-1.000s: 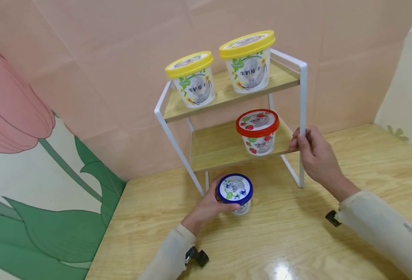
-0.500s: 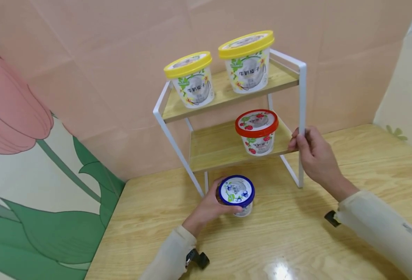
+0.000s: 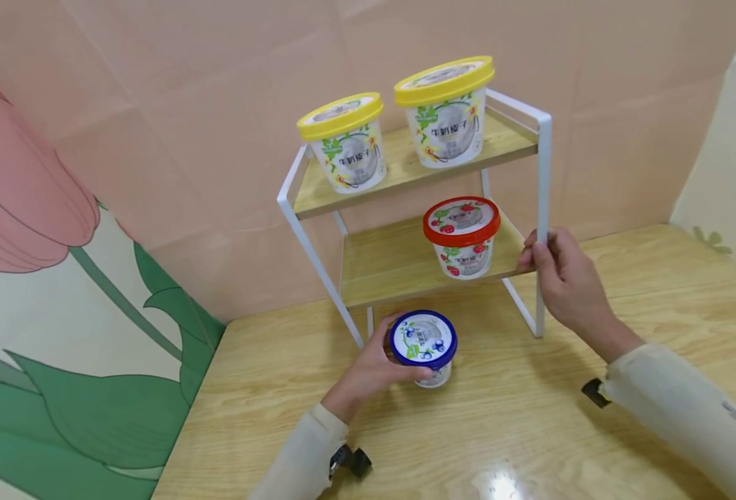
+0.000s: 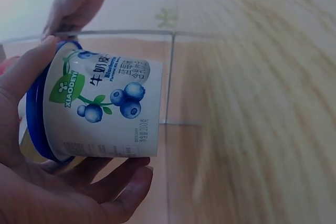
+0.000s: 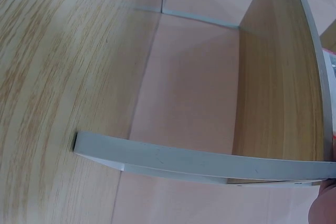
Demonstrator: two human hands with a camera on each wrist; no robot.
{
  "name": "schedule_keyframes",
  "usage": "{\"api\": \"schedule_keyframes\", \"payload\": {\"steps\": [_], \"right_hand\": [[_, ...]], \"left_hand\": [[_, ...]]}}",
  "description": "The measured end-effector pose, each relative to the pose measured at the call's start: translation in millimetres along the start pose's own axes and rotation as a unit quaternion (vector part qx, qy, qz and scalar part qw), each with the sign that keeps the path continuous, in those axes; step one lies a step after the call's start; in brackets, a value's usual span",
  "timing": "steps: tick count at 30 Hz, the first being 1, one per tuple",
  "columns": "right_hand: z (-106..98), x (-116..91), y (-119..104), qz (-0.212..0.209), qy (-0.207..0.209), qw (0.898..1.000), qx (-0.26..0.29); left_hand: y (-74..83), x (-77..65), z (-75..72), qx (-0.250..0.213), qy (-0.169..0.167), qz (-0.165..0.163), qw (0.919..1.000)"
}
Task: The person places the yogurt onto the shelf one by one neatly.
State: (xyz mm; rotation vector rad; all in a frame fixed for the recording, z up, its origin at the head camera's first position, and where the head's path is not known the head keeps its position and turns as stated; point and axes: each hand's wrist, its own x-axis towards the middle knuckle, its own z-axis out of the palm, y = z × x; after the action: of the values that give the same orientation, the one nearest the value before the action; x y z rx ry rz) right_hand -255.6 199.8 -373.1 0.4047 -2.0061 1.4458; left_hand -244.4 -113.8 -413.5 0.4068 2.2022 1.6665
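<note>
My left hand (image 3: 374,362) holds a small blueberry yogurt cup (image 3: 423,340) with a blue lid, in front of the shelf's lower opening. In the left wrist view, thumb and fingers curl round the cup (image 4: 107,103); whether its base touches the table I cannot tell. My right hand (image 3: 566,278) grips the right front post (image 3: 542,201) of a two-tier shelf with white metal frame and wooden boards. Only a fingertip of that hand shows at the right wrist view's edge. A red-lidded strawberry cup (image 3: 464,239) stands on the middle board (image 3: 387,257), right of centre.
Two yellow-lidded cups (image 3: 354,149) stand on the top board (image 3: 399,149), the right one looking larger. The shelf stands on a wooden table (image 3: 468,430) against a pink backdrop (image 3: 218,153). A tulip picture (image 3: 24,187) covers the left wall.
The blueberry cup has shifted very slightly to the right in front of the shelf, still in my left hand. My right hand stays on the post, and the other cups keep their places.
</note>
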Motion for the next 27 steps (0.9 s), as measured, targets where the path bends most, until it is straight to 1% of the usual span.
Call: {"api": "schedule_keyframes", "payload": {"steps": [3, 7, 16, 21, 27], "right_hand": [[0, 1, 0, -0.001, 0.0, 1.0, 0.002], [1, 1, -1, -0.001, 0.002, 1.0, 0.006], [1, 0, 0, 0.004, -0.002, 1.0, 0.006], [0, 0, 0, 0.004, -0.004, 1.0, 0.004], [-1, -1, 0, 0.003, -0.004, 1.0, 0.002]], "left_hand": [[5.3, -3.9, -3.7, 0.012, -0.011, 0.003, 0.9999], [11.9, -9.3, -7.6, 0.027, -0.024, -0.001, 0.9994], [18.3, -15.6, -12.8, 0.017, -0.052, 0.022, 0.9982], [23.1, -19.2, -15.2, 0.017, -0.053, 0.019, 0.9982], [29.1, -23.6, -19.5, 0.019, -0.056, 0.034, 0.9977]]}}
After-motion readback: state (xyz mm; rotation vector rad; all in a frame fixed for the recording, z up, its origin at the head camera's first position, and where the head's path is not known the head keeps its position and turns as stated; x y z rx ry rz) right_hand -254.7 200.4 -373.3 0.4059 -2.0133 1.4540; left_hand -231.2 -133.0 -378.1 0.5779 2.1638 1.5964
